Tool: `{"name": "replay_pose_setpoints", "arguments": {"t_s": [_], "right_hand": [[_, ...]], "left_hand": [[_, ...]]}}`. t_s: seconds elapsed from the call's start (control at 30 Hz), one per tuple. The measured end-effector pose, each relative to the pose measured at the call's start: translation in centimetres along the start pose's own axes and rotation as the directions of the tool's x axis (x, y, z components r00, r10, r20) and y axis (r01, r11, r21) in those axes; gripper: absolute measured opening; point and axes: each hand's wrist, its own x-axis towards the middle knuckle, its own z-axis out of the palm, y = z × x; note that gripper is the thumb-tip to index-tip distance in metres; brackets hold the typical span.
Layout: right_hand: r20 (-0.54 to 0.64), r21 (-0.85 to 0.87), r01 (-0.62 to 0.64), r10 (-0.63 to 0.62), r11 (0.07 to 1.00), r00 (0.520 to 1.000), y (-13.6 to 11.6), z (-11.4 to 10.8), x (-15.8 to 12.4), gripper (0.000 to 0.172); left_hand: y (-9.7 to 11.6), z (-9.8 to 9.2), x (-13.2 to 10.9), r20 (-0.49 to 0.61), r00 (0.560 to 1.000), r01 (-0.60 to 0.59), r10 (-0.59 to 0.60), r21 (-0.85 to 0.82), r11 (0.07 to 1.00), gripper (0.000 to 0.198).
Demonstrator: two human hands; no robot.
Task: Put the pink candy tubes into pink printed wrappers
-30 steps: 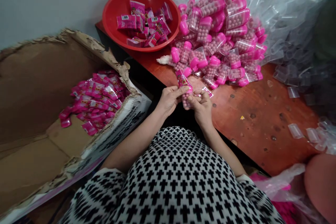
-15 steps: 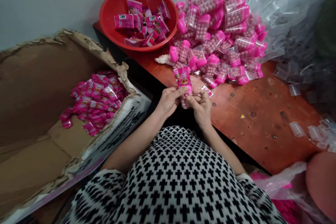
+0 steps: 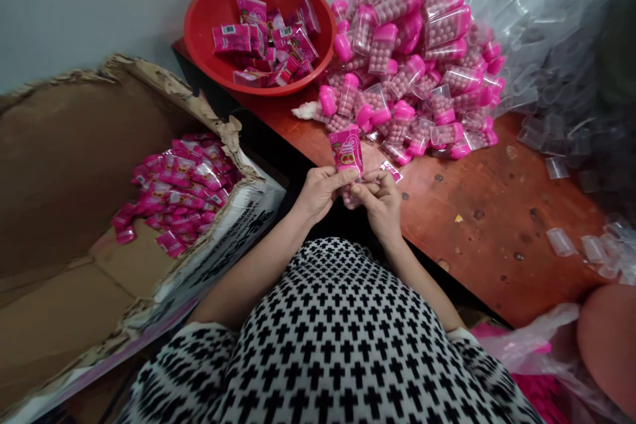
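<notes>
My left hand (image 3: 324,193) and my right hand (image 3: 383,204) meet in front of my body at the table edge. Between them is a small clear bottle of pink candy balls (image 3: 350,197), its lower end showing below my fingers. A printed pink plastic sleeve (image 3: 346,147) stands up from its upper end, with the cap hidden. My left thumb presses at the sleeve's lower edge, fingers closed behind. The right thumb and fingers pinch the bottle from the other side. Just behind my right fingers lies another printed pink piece (image 3: 390,171).
A heap of pink-capped candy bottles (image 3: 382,50) lies on the reddish table (image 3: 447,212). Left of it stands a red bowl (image 3: 203,59) with wrapped bottles. A torn cardboard box (image 3: 59,172) at left holds more wrapped ones (image 3: 183,179). Clear empty containers (image 3: 561,242) lie at right.
The pink sleeve reaches lower over the bottle, covering the pink cap that showed before. Both hands stay in nearly the same place, still closed.
</notes>
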Motion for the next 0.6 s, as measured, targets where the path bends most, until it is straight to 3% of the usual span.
{"name": "replay_pose_setpoints", "arguments": {"t_s": [0.13,0.33,0.43,0.6], "right_hand": [[-0.033,0.134,-0.045,0.050,0.990,0.998,-0.2,0.5,0.0,0.038],[-0.055,-0.032,0.060,-0.061,0.998,0.997,0.2,0.6,-0.4,0.029],[-0.081,-0.113,0.101,-0.111,0.988,0.991,0.4,0.3,-0.4,0.026],[-0.042,0.041,-0.023,0.024,0.999,0.999,-0.1,0.1,-0.1,0.029]], "left_hand": [[0.3,-0.1,-0.3,0.034,0.999,0.020,-0.021,0.026,0.999,0.036],[-0.4,0.7,-0.2,-0.201,0.977,-0.071,0.078,0.041,0.997,0.037],[-1.1,1.0,-0.4,-0.264,0.959,-0.091,0.103,0.059,0.994,0.038],[-1.4,1.2,-0.9,-0.201,0.976,-0.086,0.086,0.009,0.996,0.037]]}}
